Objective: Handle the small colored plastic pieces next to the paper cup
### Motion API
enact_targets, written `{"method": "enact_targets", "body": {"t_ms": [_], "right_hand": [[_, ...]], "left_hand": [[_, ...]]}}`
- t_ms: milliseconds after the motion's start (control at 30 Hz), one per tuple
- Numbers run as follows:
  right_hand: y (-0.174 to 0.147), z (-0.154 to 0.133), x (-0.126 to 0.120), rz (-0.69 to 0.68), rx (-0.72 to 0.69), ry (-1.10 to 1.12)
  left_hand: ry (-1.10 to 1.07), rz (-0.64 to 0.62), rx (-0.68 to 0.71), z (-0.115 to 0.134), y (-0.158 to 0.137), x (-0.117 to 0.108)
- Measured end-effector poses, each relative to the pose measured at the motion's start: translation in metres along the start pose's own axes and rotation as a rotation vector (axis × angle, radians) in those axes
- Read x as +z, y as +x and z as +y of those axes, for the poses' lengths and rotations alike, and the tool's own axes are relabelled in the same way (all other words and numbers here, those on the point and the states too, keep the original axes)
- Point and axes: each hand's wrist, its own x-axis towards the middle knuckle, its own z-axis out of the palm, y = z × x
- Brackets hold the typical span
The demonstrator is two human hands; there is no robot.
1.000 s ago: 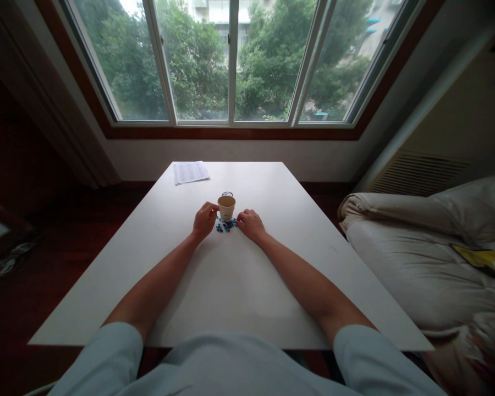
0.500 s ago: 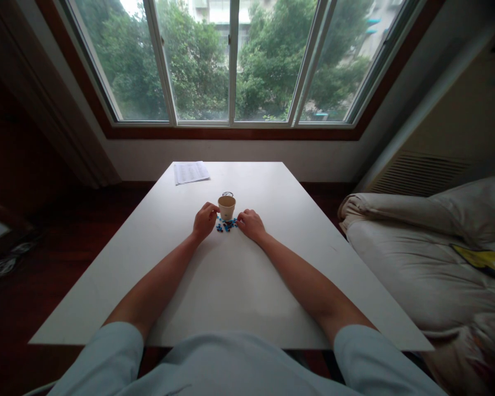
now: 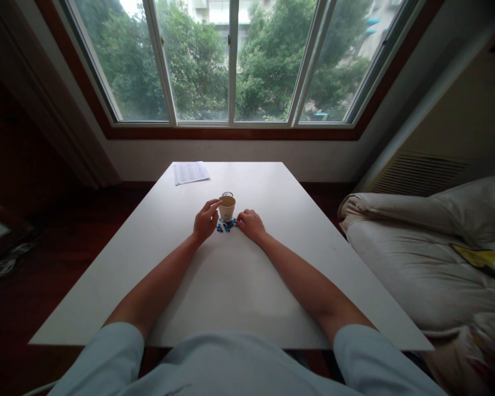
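Observation:
A tan paper cup (image 3: 227,210) stands upright in the middle of the white table (image 3: 231,286). Small blue and dark pieces (image 3: 227,225), like beads, lie scattered at its near side. On the left of the cup is my left hand (image 3: 206,219), its index finger stretched to the cup's rim and its fingers apart; I see nothing held in it. My right hand (image 3: 251,224) rests on the table just right of the pieces. Its fingers are curled together, fingertips at the nearest pieces, and whatever they pinch is too small to make out.
Behind the cup lies a thin dark loop (image 3: 227,194). Printed paper sheets (image 3: 191,172) lie at the table's far left corner. To the right stands a beige sofa (image 3: 396,264) with a yellow and black item (image 3: 484,261) on it. A window (image 3: 231,66) fills the far wall.
My left hand has shifted slightly up, and its index finger has straightened out to the cup's rim from a more curled pose beside it. The right hand and the cup have stayed put.

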Motion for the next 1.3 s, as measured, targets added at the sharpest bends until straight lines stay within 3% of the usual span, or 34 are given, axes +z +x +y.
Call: {"method": "enact_targets", "body": {"t_ms": [367,733,967,1167,1300], "right_hand": [[-0.001,-0.001,-0.001,0.003,-0.009,-0.021],[-0.001,0.0,0.0,0.019,-0.014,0.006],[-0.001,0.0,0.001,0.008,-0.021,0.029],[-0.001,0.0,0.001,0.002,-0.023,0.038],[0.001,0.004,0.004,0.02,-0.004,0.066]], "left_hand": [[-0.005,-0.145,0.044,-0.008,-0.002,0.01],[-0.048,-0.167,0.056,-0.013,-0.005,0.013],[-0.024,-0.066,-0.002,-0.008,-0.004,0.007],[-0.003,0.027,-0.059,-0.018,-0.003,0.006],[0.014,-0.012,-0.126,-0.031,-0.003,0.008]]}}
